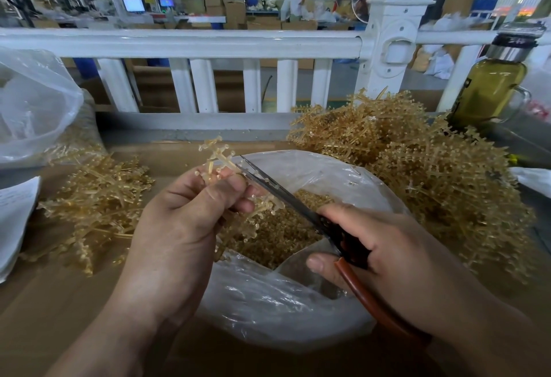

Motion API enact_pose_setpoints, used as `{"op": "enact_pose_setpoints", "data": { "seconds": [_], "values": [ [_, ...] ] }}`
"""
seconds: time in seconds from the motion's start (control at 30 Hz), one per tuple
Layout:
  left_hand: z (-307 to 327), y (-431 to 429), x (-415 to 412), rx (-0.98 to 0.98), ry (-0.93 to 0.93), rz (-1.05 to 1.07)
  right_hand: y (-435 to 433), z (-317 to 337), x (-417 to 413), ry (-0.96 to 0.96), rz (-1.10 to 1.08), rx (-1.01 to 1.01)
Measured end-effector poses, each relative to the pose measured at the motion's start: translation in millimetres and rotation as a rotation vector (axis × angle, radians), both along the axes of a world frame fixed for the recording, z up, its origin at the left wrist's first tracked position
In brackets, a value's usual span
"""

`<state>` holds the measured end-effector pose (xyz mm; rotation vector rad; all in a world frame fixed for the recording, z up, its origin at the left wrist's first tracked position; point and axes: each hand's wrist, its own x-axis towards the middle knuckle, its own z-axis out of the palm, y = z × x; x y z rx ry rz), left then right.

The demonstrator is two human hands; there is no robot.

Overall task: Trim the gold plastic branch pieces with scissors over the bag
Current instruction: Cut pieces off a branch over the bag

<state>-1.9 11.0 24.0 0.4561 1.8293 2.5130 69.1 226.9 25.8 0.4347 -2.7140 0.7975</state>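
My left hand (185, 215) grips a gold plastic branch piece (219, 153) above the open clear plastic bag (268, 302). Branch tips stick out above and below my fingers. My right hand (396, 254) holds scissors (286, 194) with a dark pivot and a red-brown handle. The blades point up and left, and they meet the branch just right of my left fingers. Small gold trimmings (280, 227) lie inside the bag under the blades.
A big heap of gold branches (417, 162) lies at the right, a smaller heap (98, 197) at the left. A clear bag (32, 108) stands at far left, papers (15, 221) below it. A bottle of yellow-green liquid (489, 84) stands at back right by a white railing (185, 42).
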Motion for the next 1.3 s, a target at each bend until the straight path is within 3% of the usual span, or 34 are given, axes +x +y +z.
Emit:
{"op": "enact_pose_setpoints", "data": {
  "seconds": [1.3],
  "values": [
    [-9.1, 8.4, -2.5, 0.142, -0.023, -0.075, -1.5, -0.3, -0.7, 0.029, -0.011, 0.023]
  ]
}}
